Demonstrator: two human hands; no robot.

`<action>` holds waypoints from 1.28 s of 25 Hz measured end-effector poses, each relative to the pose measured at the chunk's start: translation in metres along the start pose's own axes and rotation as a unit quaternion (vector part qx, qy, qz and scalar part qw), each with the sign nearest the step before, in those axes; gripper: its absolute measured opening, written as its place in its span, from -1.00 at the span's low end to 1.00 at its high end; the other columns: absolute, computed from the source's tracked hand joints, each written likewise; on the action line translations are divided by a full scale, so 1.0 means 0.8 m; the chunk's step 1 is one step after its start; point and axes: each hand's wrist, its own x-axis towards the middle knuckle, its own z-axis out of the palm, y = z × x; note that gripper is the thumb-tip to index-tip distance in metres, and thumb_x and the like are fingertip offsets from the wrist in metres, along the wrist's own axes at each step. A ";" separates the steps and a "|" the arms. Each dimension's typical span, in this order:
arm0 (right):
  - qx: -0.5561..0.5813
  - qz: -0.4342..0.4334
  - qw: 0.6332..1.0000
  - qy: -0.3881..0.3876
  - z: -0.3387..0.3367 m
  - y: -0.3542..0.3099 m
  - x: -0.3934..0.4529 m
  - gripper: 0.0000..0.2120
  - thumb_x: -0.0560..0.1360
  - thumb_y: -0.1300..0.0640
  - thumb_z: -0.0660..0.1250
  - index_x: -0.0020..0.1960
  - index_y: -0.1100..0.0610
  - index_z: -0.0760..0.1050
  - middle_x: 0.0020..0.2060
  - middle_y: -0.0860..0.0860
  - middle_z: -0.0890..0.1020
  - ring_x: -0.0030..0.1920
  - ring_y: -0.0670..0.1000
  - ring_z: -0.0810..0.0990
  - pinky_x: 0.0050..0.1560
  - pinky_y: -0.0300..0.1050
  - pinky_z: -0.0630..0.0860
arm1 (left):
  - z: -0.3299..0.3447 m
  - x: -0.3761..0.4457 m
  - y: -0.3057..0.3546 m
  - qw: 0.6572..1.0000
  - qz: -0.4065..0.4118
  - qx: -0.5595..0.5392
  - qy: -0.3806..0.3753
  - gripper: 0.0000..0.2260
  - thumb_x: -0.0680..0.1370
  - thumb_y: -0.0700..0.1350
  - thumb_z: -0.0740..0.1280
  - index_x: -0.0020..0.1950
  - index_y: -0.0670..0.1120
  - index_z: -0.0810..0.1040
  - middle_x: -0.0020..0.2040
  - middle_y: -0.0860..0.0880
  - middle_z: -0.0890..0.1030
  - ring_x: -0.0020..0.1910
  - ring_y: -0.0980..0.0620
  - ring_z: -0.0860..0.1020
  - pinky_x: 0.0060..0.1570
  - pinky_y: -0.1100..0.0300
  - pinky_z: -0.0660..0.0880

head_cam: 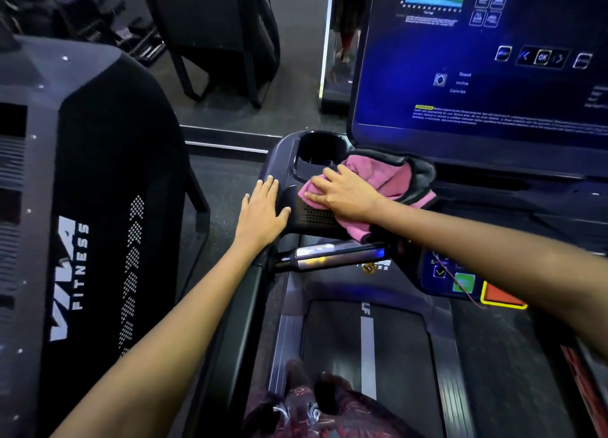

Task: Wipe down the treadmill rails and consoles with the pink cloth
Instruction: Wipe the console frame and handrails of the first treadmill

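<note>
Right hand: fingers spread and laid flat, pressing the pink cloth down onto the left shelf of the treadmill console. Nothing is curled round the cloth; it is held by palm pressure alone.

Left hand: flat and relaxed, fingers straight, resting on the outer left corner of the same shelf, just beside the right hand but not touching the cloth. It reads as a brace.

Pink cloth: bunched, pink face up with a grey underside showing along its far right edge. It lies between the cup holder and the base of the screen, with its bulk trailing to the right of the pressing hand.

Cup holder: a dark well just beyond the right fingertips.

Screen: lit blue, rising immediately right of the cloth (menu text too blurred to read).

Handrail: a shiny bar running left to right below the shelf, under the right forearm.

Control pad: green and red buttons, near the right arm.

Belt: below, running toward the wearer.

Neighbouring machine: on the left, well apart.

Judgement: the console's long axis runs left to right, so the unwiped stretch lies rightward of the cloth; the right hand, already on it, is the nearer for that sweep.
</note>
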 end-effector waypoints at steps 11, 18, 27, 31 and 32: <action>-0.005 -0.037 0.999 0.040 0.013 -0.001 -0.001 -0.58 0.46 0.11 -0.03 -0.12 0.07 0.63 -0.26 0.05 0.56 -0.37 0.05 0.50 -0.44 -0.18 0.33 | 0.002 0.008 -0.006 0.996 -0.009 -0.078 0.041 -0.51 0.57 -0.12 0.23 0.49 -0.12 0.20 0.52 -0.02 0.16 0.51 0.02 0.06 0.44 0.00 0.11; 0.001 -0.044 0.997 -0.065 0.005 0.031 -0.042 -0.79 0.47 0.05 0.19 -0.17 0.03 0.60 -0.18 0.02 0.54 -0.29 0.04 0.55 -0.40 -0.17 0.35 | 0.004 0.009 -0.009 0.996 -0.007 -0.084 0.039 -0.50 0.57 -0.11 0.24 0.49 -0.11 0.21 0.52 -0.01 0.17 0.51 0.03 0.07 0.46 0.01 0.10; 0.018 -0.090 0.996 0.003 0.018 -0.003 0.016 -0.63 0.42 0.01 0.03 -0.25 0.00 0.62 -0.30 0.02 0.55 -0.42 0.03 0.50 -0.49 -0.23 0.31 | 0.002 0.007 -0.006 0.996 -0.010 -0.078 0.042 -0.51 0.57 -0.11 0.24 0.48 -0.11 0.22 0.52 -0.01 0.17 0.51 0.03 0.07 0.44 0.00 0.13; 0.053 -0.130 0.990 -0.027 0.009 0.021 -0.007 -0.64 0.49 0.01 0.05 -0.09 0.02 0.63 -0.16 0.08 0.55 -0.29 0.12 0.54 -0.39 -0.12 0.41 | 0.000 0.006 -0.005 0.996 -0.008 -0.083 0.037 -0.48 0.56 -0.06 0.26 0.48 -0.12 0.21 0.52 -0.02 0.17 0.51 0.02 0.07 0.46 0.00 0.08; 0.058 -0.150 0.982 -0.101 0.009 0.031 -0.018 -0.68 0.53 0.00 0.08 0.04 0.00 0.59 -0.03 0.10 0.52 -0.16 0.15 0.55 -0.30 -0.07 0.44 | 0.001 0.006 -0.005 0.996 -0.009 -0.078 0.036 -0.47 0.56 -0.04 0.26 0.49 -0.12 0.21 0.52 -0.02 0.17 0.51 0.01 0.06 0.47 0.00 0.04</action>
